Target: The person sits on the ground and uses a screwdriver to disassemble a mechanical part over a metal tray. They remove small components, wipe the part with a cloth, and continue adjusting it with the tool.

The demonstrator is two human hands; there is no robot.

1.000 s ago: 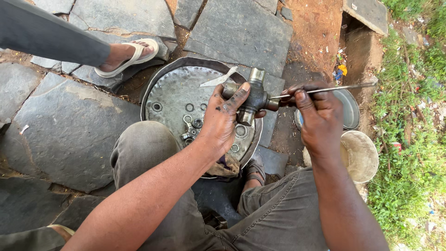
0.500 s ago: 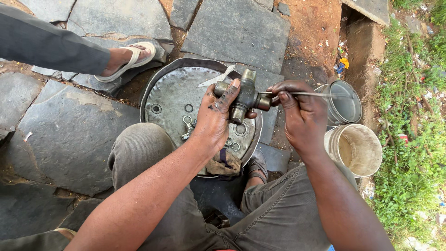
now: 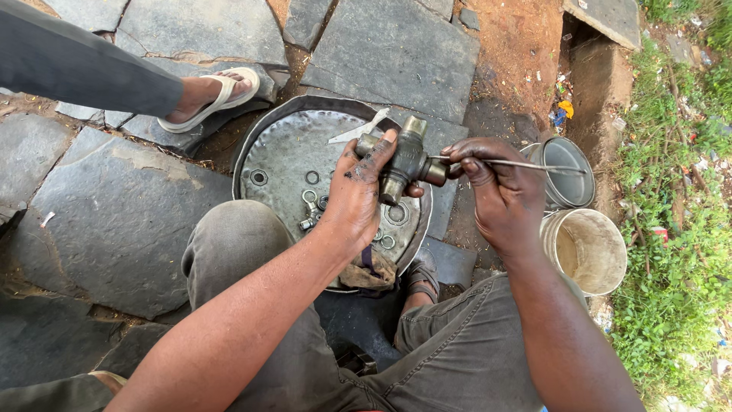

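Left hand [image 3: 358, 194] grips a greasy, cross-shaped metal joint [image 3: 404, 160]; right hand [image 3: 496, 191] pinches a thin rod [image 3: 526, 164] at its right cap.

The left hand [image 3: 358, 194] grips a greasy, cross-shaped metal joint [image 3: 402, 162] above the far right part of a round, dented metal tray [image 3: 282, 156] that lies on the stone paving under and to the left of that hand. Small metal rings and washers [image 3: 313, 202] lie in the tray just left of the left wrist, and a crumpled dirty rag [image 3: 367, 271] sits on the tray's near rim below it. The right hand [image 3: 499, 191], just right of the joint, holds a thin metal rod [image 3: 526, 164] whose tip meets the joint's right arm. Right of this hand stand a round metal tin [image 3: 572, 183] and, nearer, a pale plastic bucket [image 3: 591, 252]. Beyond the tray, to the far left, rests another person's sandalled foot [image 3: 210, 95].
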